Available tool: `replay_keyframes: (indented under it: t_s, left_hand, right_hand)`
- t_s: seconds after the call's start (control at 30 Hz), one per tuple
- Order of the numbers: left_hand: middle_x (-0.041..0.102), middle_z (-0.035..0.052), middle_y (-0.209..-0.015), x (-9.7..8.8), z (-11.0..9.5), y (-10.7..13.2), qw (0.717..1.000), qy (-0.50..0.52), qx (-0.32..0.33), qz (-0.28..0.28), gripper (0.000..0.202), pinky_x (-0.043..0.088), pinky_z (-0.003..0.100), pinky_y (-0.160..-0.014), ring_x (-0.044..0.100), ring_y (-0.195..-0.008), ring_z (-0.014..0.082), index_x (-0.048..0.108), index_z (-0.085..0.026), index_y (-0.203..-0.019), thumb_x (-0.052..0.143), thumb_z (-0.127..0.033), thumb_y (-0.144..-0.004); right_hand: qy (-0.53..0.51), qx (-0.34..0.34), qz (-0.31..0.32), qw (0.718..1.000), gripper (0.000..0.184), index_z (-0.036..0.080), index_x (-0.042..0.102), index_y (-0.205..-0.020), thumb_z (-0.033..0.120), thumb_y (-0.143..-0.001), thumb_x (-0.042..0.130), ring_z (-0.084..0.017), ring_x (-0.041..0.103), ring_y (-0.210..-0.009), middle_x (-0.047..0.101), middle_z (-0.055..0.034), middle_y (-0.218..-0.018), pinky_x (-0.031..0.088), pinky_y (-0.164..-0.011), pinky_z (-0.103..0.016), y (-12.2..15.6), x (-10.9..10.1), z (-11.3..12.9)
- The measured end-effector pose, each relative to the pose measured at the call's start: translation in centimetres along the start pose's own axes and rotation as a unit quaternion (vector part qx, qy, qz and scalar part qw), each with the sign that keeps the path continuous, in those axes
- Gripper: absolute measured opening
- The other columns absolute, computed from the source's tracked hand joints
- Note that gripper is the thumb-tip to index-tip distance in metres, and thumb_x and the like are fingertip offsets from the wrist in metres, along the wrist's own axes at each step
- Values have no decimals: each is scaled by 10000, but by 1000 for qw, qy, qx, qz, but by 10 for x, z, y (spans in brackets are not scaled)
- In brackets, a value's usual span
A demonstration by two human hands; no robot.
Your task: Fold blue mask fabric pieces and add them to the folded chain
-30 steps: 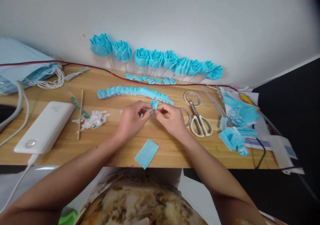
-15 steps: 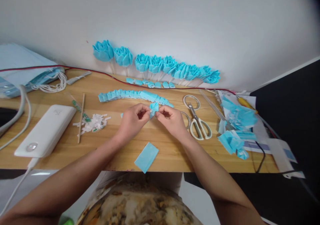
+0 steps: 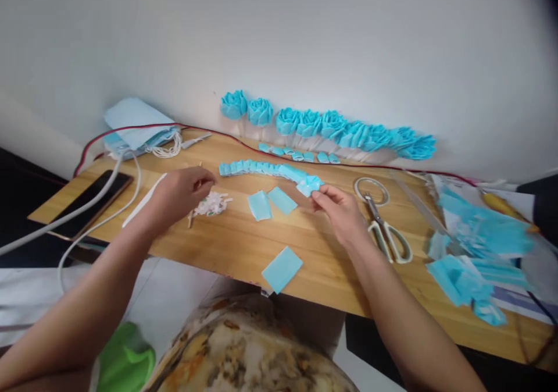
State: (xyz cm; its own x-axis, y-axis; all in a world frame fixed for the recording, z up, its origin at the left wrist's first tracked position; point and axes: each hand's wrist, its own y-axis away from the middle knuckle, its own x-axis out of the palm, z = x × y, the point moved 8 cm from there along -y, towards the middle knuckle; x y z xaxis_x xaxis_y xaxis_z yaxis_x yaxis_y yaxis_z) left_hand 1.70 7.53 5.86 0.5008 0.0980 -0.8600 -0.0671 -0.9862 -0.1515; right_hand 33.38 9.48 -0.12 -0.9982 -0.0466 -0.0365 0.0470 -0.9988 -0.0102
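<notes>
My right hand pinches a folded blue fabric petal between thumb and fingertips, at the right end of a curved row of folded blue pieces. Over on the left, my left hand is raised with curled fingers, beside a pile of small white strips and a thin wooden stick; whatever its fingers hold is hidden. Two flat blue rectangles lie between the hands. Another blue rectangle rests close to the table's front edge.
Finished blue flowers on pale stems lean along the wall. Scissors and a tape roll lie right of my right hand, near blue scraps. A phone, white cables and a stack of blue sheets occupy the left.
My hands have parted: the left moved left toward the white strips, while the right kept the blue petal. The view has turned left, showing the phone and the two rectangles more fully.
</notes>
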Motion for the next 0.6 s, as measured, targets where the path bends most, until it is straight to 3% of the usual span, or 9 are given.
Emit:
replay_keyframes:
  t_s: [0.07, 0.13, 0.27, 0.33, 0.4, 0.47, 0.6]
  left_hand:
    - [723, 50, -846, 11, 13, 1, 997, -39, 27, 58, 273, 380, 283, -669, 611, -749, 209, 718, -216, -825, 493, -370, -844]
    - [724, 58, -858, 18, 24, 0, 995, -48, 38, 79, 320, 381, 290, -687, 615, -775, 218, 718, -216, -802, 469, -404, -869]
    - [688, 53, -789, 13, 30, -2, 999, -25, 17, 11, 249, 382, 285, -655, 587, -718, 202, 700, -221, -745, 553, -410, -814]
    - [687, 49, -824, 8, 19, 1, 999, 13, 11, -36, 206, 406, 281, -664, 582, -723, 195, 720, -220, -840, 604, -377, -773]
    - [695, 47, -841, 10, 0, 4, 995, 90, 5, -46, 256, 431, 279, -658, 577, -705, 183, 732, -216, -942, 619, -381, -781]
    - [707, 50, -836, 26, -24, 4, 982, 189, 10, -4, 296, 458, 280, -654, 593, -704, 181, 738, -215, -987, 618, -420, -812]
    - [724, 64, -934, 76, -71, -4, 946, 305, 34, 104, 368, 484, 288, -661, 620, -749, 181, 730, -213, -1072, 627, -464, -823]
  right_hand:
    - [-12, 6, 2, 1000, 259, 200, 620, -638, 407, -683, 769, -122, 531, -603, 629, 2, -665, 470, -616, -278, 0, 2, -1]
    - [-23, 10, 4, 1000, 277, 200, 625, -642, 423, -668, 788, -121, 534, -594, 637, -2, -679, 477, -610, -281, -1, 3, -3]
    - [-39, 19, 5, 999, 290, 199, 636, -654, 434, -659, 806, -120, 546, -601, 642, -3, -682, 482, -615, -280, -3, 2, -9]
    - [-42, 23, 15, 999, 285, 196, 642, -661, 431, -669, 803, -119, 551, -606, 642, 1, -670, 480, -625, -276, -3, 3, -10]
    - [-45, 25, 34, 998, 272, 193, 654, -681, 426, -687, 793, -121, 563, -620, 648, 3, -675, 479, -640, -275, -1, 7, -10]
    - [-47, 21, 51, 997, 256, 192, 663, -697, 419, -709, 779, -121, 571, -626, 652, 6, -682, 471, -649, -273, 1, 10, -8]
    - [-37, 2, 70, 997, 236, 188, 663, -697, 401, -762, 743, -114, 566, -633, 642, 16, -684, 453, -665, -267, 4, 13, -2]
